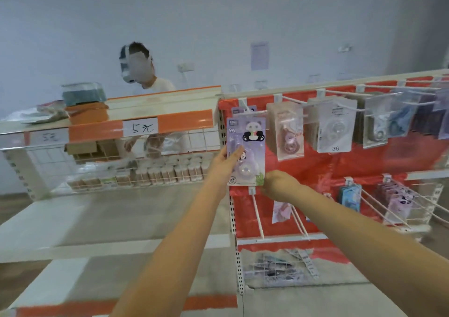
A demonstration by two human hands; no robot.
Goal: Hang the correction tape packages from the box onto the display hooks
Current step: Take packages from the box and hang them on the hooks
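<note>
Panda correction tape package point(246, 150): flat lilac card with a clear moulded blister over the dispenser, held upright against the red backing panel point(315, 168) at the leftmost top-row hook point(243, 105). Left hand point(224, 161) supports its left edge, fingers extended along the card face. Right hand point(279, 184) pinches the lower right corner. Step in hand, as judged: seating the card's hang hole on the hook; whether the hole is already threaded cannot be told. Next move calls for sliding the card back along the thin white wire prong, then releasing. Neighbouring packages point(290, 132) hang on adjacent hooks, glossy and stiff. The source box is not seen. A second person point(155, 83) stands behind the wire-basket shelf point(116, 144)
</note>
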